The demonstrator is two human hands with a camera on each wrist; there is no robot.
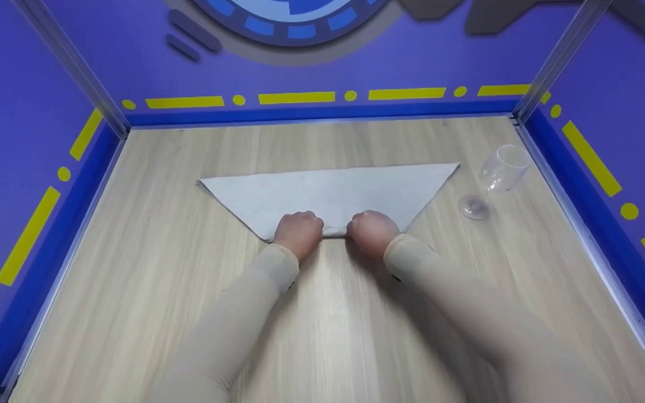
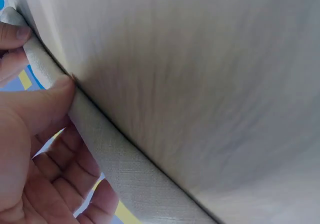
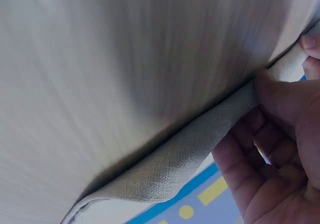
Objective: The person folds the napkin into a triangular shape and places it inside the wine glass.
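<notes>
On a wooden table (image 1: 333, 336), near the middle, lies a pale cloth (image 1: 328, 193), narrowing toward the person. A clear wine glass (image 1: 503, 170) stands right of it. The left hand (image 1: 300, 232) and right hand (image 1: 374, 232), slightly apart, pinch the cloth's near edge.

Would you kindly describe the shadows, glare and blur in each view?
Head: a soft shadow beside the right sleeve, pale sheen on the near table, small glints on the wineglass; left wrist: smeared-looking table grain, with the weave of the cloth clearer; right wrist: the table streaky and blurred, a dark shadow along the cloth.
</notes>
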